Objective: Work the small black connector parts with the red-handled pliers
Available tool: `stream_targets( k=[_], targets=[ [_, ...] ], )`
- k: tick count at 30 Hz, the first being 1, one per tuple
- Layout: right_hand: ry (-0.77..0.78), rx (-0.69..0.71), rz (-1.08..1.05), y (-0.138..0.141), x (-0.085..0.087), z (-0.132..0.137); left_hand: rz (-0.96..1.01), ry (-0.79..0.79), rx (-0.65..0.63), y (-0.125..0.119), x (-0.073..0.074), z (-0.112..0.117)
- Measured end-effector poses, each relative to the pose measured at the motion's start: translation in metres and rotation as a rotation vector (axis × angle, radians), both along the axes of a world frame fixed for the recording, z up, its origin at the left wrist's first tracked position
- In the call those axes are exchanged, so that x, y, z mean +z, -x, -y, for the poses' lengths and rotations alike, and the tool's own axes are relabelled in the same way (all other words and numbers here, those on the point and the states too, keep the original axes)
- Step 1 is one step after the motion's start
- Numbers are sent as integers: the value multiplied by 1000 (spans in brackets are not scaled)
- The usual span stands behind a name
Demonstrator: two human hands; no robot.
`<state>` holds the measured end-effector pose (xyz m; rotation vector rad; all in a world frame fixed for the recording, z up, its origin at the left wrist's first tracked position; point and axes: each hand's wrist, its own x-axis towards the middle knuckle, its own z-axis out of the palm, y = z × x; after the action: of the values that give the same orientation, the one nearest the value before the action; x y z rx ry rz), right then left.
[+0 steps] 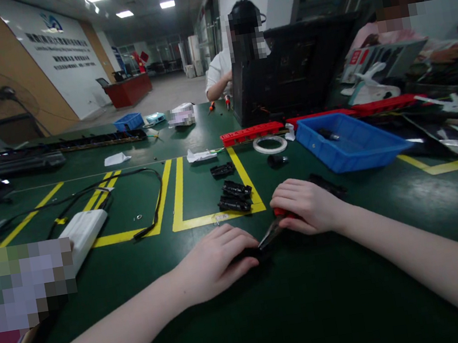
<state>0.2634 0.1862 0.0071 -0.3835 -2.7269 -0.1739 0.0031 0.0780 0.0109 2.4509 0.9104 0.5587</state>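
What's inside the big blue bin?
In the blue bin, a small dark item, too small to identify, lies toward the left. Anything tucked behind its near wall is hidden.

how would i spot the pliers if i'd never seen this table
On the green table, find the yellow tape outline around three black parts. Just nearer and to its right, the right hand grips the pliers by their red handle, nose pointing toward the left hand. Their bare metal nose and red grip set them apart from those black parts.
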Motion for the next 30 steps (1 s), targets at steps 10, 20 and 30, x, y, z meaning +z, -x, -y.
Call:
stream_targets(
  k=[10,20,30],
  targets=[
    [-49,-75,82,5,2,6,13,-49,-11,-1,1,2],
    [-64,-106,92,7,1,7,-9,-56,2,1,2,1],
    [-58,-85,73,7,0,7,-14,-46,4,1,1,-1]
  ],
)
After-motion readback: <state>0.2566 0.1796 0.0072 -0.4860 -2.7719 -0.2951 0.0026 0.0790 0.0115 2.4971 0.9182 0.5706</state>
